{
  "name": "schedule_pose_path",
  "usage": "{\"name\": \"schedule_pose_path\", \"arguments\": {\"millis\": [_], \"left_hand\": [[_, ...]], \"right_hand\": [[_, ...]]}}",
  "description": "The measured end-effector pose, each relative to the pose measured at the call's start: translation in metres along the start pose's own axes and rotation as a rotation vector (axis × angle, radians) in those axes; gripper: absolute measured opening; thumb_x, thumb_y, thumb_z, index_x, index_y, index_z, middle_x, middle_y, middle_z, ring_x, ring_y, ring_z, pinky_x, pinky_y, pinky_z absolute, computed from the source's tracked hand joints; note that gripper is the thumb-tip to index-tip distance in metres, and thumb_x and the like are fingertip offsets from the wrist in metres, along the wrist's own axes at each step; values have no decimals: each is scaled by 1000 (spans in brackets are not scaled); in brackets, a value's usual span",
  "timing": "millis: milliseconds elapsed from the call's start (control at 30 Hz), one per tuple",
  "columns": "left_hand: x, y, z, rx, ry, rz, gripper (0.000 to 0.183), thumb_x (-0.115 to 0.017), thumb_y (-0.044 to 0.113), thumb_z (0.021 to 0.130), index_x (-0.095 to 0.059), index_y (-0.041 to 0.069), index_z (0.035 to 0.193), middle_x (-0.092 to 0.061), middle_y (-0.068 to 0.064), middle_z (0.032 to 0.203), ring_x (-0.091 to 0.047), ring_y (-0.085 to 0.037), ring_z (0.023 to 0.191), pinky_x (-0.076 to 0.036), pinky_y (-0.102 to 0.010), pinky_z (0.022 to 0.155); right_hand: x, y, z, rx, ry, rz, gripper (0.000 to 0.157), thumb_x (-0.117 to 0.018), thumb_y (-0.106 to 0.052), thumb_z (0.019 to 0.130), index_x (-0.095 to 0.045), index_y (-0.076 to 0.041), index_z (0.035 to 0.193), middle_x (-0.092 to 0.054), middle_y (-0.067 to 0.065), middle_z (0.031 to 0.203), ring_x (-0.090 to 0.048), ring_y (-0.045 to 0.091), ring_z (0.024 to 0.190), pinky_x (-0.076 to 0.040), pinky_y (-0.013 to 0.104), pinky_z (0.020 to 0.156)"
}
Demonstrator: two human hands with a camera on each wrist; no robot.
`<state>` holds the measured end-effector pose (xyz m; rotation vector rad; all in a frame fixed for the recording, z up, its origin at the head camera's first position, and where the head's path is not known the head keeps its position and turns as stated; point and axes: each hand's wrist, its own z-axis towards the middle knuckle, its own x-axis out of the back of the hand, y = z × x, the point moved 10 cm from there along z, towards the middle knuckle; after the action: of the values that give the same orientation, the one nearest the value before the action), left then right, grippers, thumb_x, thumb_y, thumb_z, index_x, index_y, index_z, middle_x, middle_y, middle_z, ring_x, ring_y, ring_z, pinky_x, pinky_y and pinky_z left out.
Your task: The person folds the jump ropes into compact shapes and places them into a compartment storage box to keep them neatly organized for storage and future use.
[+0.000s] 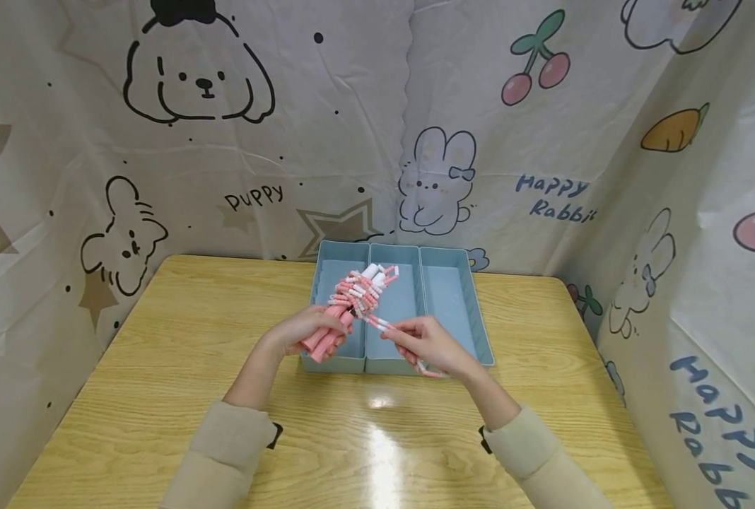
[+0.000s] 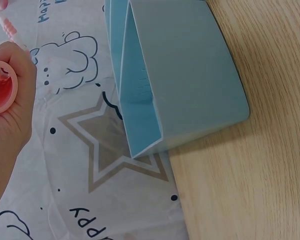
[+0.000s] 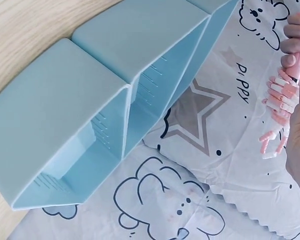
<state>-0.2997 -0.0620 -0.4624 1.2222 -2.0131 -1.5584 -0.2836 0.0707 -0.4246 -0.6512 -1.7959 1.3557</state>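
A beaded jump rope (image 1: 357, 291) in pink and white is wound in a bundle round its pink handles (image 1: 324, 342). White ends and a small loop of beads stick out at the top. My left hand (image 1: 314, 327) grips the handles below the windings. In the left wrist view, the hollow end of one handle (image 2: 2, 89) faces the camera from the fist. My right hand (image 1: 430, 343) pinches a beaded strand drawn out to the right, and a short length dangles beneath it. In the right wrist view the wound beads (image 3: 281, 97) hang between both hands.
Behind and below the hands stands a light blue bin (image 1: 452, 304) with three side-by-side compartments on the wooden table (image 1: 225, 304). A printed cloth (image 1: 352, 141) with cartoon animals hangs behind the table and along its sides.
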Motion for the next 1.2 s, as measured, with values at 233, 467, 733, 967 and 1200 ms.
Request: {"name": "schedule_pose_path", "arguments": {"millis": [233,467,733,967,1200], "left_hand": [[-2,-1,1,12,-15,25,11,-47,7,87,-49,-1,93,-52,-4,63,-49,-11,49,-44,-23,45],[-5,-3,-1,40,-20,70,12,-48,8,86,-51,-2,92,-54,-4,63,-50,-10,48,-45,-22,44],[-11,-15,0,133,-53,155,18,-52,10,84,-52,-6,93,-53,-5,61,-49,-11,45,-43,-22,44],[-14,-22,0,170,-87,190,14,-52,9,82,-55,-2,91,-53,-6,63,-48,-12,47,-43,-23,45],[-17,-23,-3,176,-131,202,11,-53,8,81,-56,-1,87,-53,-6,63,-49,-12,47,-42,-23,43]], "right_hand": [[-1,-18,2,66,-8,-145,25,-52,-21,93,-63,-3,81,-46,2,54,-41,11,42,-33,21,39],[-1,-41,-2,82,-12,-206,29,-52,-21,93,-61,-3,71,-42,2,51,-36,10,39,-28,22,36],[1,-33,5,111,-72,-219,29,-57,-25,90,-60,-7,68,-43,2,49,-31,9,33,-24,21,32],[-1,-48,1,123,-79,-263,21,-58,-13,89,-63,-3,72,-45,1,54,-36,8,37,-27,18,35],[0,-54,-1,86,-113,-227,13,-62,-7,86,-65,1,77,-47,4,51,-42,11,40,-30,18,39]]}}
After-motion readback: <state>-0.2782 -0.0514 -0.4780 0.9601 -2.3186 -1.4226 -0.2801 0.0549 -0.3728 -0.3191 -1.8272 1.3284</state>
